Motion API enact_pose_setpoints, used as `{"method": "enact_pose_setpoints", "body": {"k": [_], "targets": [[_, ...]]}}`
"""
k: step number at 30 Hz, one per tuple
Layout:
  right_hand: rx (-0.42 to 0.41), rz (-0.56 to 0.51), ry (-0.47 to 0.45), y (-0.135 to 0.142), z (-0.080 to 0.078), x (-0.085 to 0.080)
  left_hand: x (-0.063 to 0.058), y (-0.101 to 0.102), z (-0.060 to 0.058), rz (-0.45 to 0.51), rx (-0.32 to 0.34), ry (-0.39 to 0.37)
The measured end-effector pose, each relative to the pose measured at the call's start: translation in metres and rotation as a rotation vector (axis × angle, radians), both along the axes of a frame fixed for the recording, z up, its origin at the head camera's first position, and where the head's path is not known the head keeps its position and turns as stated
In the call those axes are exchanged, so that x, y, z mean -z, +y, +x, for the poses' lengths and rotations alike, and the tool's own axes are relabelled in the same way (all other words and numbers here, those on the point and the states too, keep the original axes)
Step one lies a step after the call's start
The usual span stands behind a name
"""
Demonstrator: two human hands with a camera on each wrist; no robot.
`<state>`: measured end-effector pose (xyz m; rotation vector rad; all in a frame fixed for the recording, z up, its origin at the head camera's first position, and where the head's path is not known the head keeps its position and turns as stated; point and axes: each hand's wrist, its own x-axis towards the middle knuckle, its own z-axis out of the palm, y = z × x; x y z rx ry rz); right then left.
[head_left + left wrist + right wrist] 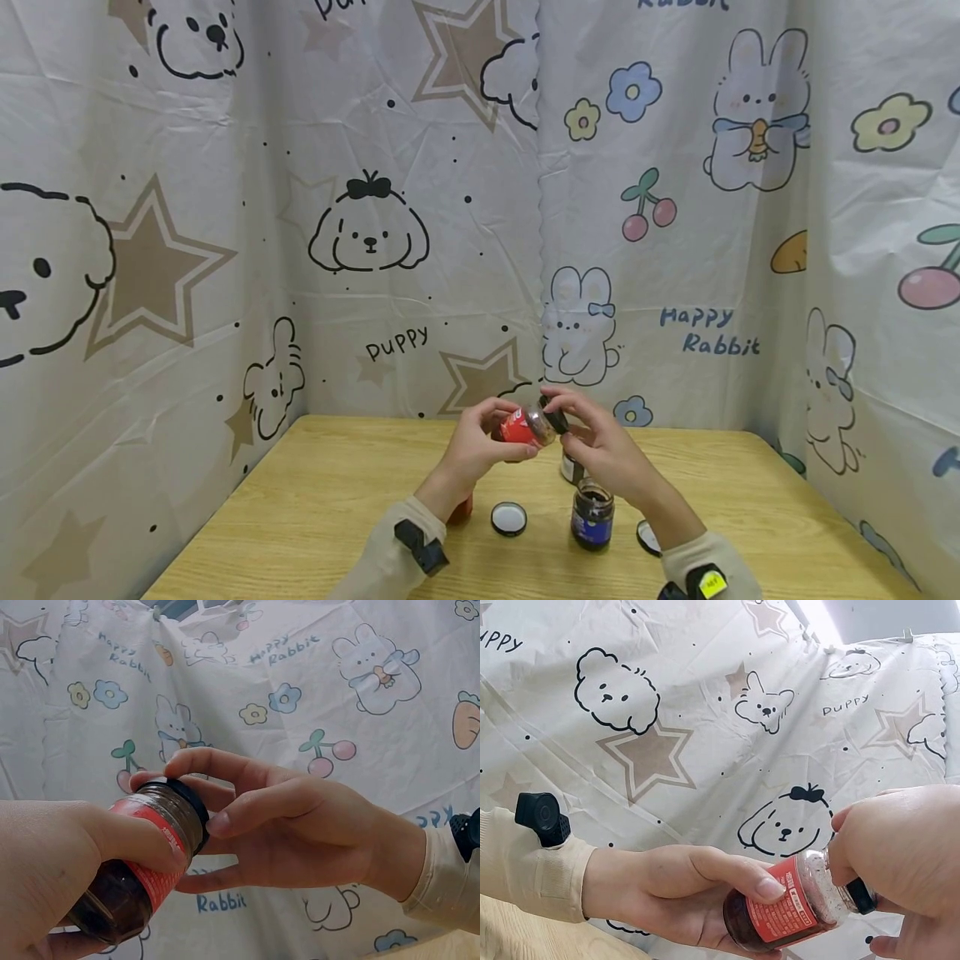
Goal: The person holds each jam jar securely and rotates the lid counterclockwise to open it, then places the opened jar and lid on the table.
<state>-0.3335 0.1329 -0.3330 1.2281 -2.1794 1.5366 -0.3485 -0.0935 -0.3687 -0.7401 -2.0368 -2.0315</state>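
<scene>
A glass jar with a red label [519, 427] is held tilted above the table, its mouth toward the right. My left hand [480, 437] grips the jar round its body, the thumb lying along the label. At the mouth of the jar is a black lid [190, 810]. The fingers and thumb of my right hand [596, 429] pinch this lid by its edge. Dark contents show in the lower end of the jar in the left wrist view, and the upper glass is smeared.
An uncapped jar with a blue label [592, 521] stands below my right hand. Another jar [572, 468] is partly hidden behind that hand. Two lids, one left [509, 518] and one right [649, 538], lie on the wooden table [337, 500]. A red object [461, 510] shows behind my left wrist.
</scene>
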Motion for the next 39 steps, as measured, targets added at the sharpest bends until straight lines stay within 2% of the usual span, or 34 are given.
{"method": "enact_pose_setpoints", "body": {"k": [16,23,31,39], "targets": [[0.032,-0.041,0.063,-0.0012,0.001,0.0028,0.0006,0.0018,0.0014,-0.008,0.007,0.002],[0.08,-0.013,0.036,-0.0006,0.0034,0.0028,-0.0017,0.0013,0.0034,-0.006,0.02,-0.001],[0.043,-0.018,-0.003,0.0,0.0037,0.0017,-0.0014,0.0017,0.0025,-0.015,0.027,-0.005],[0.057,-0.015,0.012,0.0003,0.0017,0.0023,-0.0006,0.0011,0.0018,-0.011,0.013,-0.003]]}}
